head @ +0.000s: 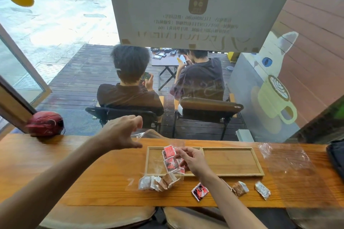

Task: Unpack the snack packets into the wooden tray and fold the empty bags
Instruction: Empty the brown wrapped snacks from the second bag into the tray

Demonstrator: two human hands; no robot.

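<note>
Packets (169,155) gripped in right hand (192,160), left hand (121,132) raised, perhaps pinching bag (149,133)

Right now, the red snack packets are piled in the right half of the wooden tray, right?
No. The head view shows the red snack packets piled in the left half of the wooden tray, not the right.

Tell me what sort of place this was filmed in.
Probably a café: a wooden counter faces a window with a latte cup painted on it and a notice taped up, and people sit on a deck outside.
</note>
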